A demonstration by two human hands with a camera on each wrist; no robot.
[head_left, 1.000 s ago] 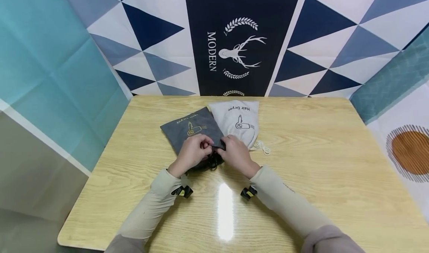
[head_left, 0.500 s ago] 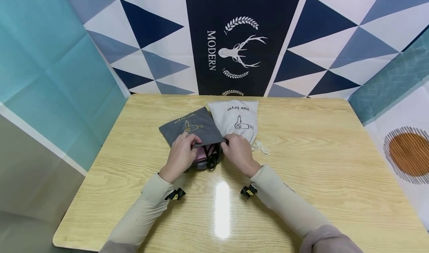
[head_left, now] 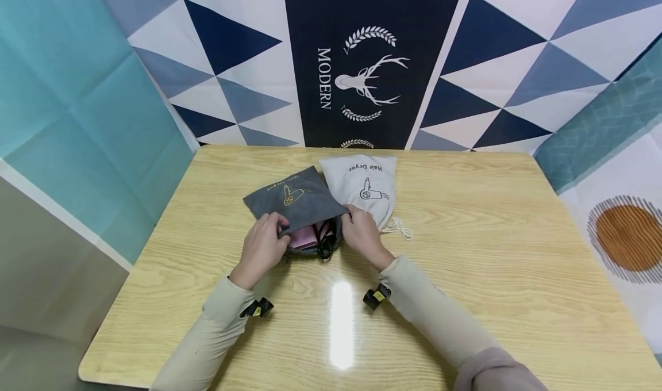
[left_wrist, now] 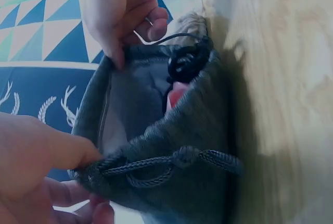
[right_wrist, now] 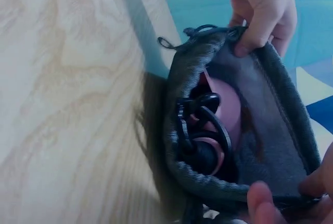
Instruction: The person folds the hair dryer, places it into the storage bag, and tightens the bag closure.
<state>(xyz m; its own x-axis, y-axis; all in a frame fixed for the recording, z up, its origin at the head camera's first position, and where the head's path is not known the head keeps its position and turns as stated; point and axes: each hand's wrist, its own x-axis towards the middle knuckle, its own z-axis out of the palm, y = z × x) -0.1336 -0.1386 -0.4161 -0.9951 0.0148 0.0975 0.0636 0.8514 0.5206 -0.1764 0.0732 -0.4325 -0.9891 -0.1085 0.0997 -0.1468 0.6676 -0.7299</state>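
A dark grey drawstring pouch point(head_left: 297, 200) with a gold hair dryer print lies on the wooden table, its mouth spread towards me. My left hand point(head_left: 261, 250) pinches the left end of the rim between thumb and fingers. At the right end, my right hand point(head_left: 362, 236) pinches the same rim. Inside sits a pink hair dryer point(right_wrist: 226, 101) with a black cord point(right_wrist: 216, 125) bundled beside it; part of it is hidden by the pouch wall. A knotted drawstring point(left_wrist: 184, 156) hangs at the pouch's left end in the left wrist view.
A pale grey pouch point(head_left: 380, 198) marked "Hair Dryer" lies against the dark pouch's right side, its white cord point(head_left: 399, 228) trailing on the table point(head_left: 481, 236). Patterned cloth point(head_left: 238, 46) hangs behind the table's back edge. Curtains flank both sides.
My left hand has moved left and towards me, pulling the rim. The pouch mouth has spread wider, exposing the pink hair dryer and cord. My right hand has kept its hold with little movement.
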